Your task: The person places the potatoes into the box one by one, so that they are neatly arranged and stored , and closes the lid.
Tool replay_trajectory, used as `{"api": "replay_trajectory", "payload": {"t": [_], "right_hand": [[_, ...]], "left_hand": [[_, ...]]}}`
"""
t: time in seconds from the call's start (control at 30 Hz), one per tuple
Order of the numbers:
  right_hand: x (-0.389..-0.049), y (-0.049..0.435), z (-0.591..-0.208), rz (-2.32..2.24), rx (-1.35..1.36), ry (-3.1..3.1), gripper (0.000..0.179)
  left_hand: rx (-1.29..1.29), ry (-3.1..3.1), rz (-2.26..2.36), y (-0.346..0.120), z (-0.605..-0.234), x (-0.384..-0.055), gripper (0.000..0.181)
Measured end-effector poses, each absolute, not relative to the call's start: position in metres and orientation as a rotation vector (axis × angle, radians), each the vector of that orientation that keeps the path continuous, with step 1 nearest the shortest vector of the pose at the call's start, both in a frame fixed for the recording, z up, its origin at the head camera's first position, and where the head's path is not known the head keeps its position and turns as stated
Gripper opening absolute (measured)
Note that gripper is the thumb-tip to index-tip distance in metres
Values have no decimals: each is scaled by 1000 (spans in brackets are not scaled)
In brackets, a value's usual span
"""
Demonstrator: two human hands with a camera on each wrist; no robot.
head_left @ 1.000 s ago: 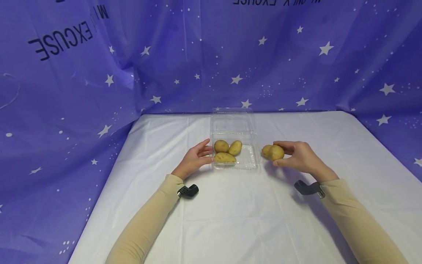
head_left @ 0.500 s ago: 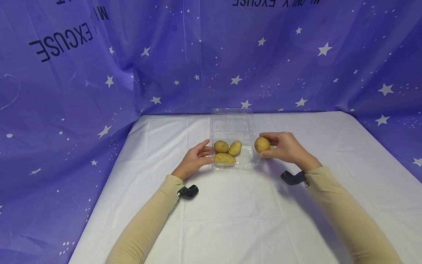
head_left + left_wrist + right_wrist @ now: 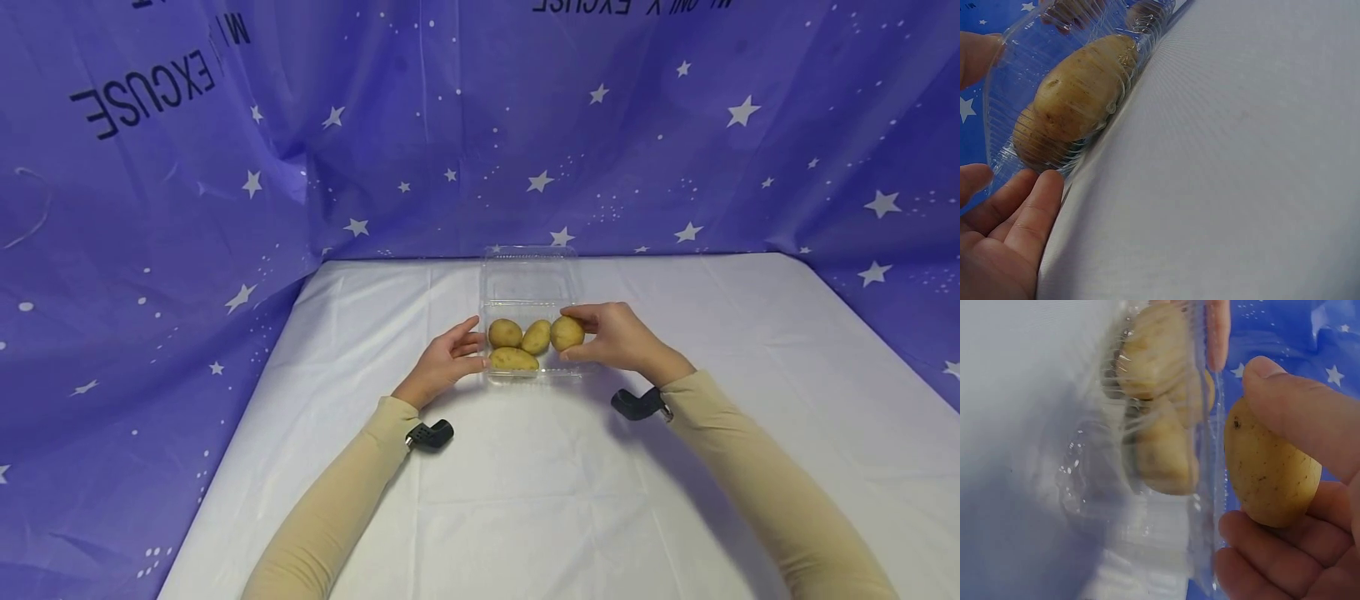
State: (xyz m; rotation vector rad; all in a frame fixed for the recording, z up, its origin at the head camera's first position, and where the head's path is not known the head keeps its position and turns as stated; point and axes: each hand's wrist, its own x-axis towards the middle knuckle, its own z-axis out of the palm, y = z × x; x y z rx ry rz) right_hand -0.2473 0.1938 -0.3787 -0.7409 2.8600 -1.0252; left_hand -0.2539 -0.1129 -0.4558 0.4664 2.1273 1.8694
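Observation:
A clear plastic clamshell container [image 3: 558, 367] lies on the table with its lid [image 3: 528, 275] raised at the back. Three potatoes sit in its left and middle part: a round one [image 3: 506, 333], an oval one [image 3: 536, 337] and a long one [image 3: 514, 359] at the front. My right hand [image 3: 622, 337] pinches another potato [image 3: 1271, 465] between thumb and fingers, over the container's right side. In the right wrist view this potato is above the rim. At the left side, my left hand [image 3: 446, 362] rests with fairly straight fingers [image 3: 1038, 215] touching the container wall.
A white cloth [image 3: 525, 500] covers the table. Purple star-printed sheeting [image 3: 450, 125] hangs behind it and on both sides. Each wrist wears a small black camera mount; the right one [image 3: 637, 405] stands just above the cloth.
My right hand has carried its potato leftward from beside the container to over its right part. A second potato seen behind it earlier is now out of sight. The left hand has stayed put.

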Motion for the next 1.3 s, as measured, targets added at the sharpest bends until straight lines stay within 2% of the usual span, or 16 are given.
{"api": "replay_trajectory", "payload": {"t": [0.3, 0.57, 1.03, 1.3], "right_hand": [[-250, 182, -382, -874, -887, 2914, 71], [-252, 175, -387, -765, -969, 2946, 57], [-254, 161, -385, -632, -859, 2953, 61], [-253, 153, -387, -572, -821, 2990, 56]], "left_hand": [[473, 2145, 1852, -113, -455, -253, 84], [481, 2144, 1853, -112, -455, -253, 84], [473, 2135, 1859, -112, -453, -252, 83], [475, 2145, 1853, -112, -454, -253, 84]]}}
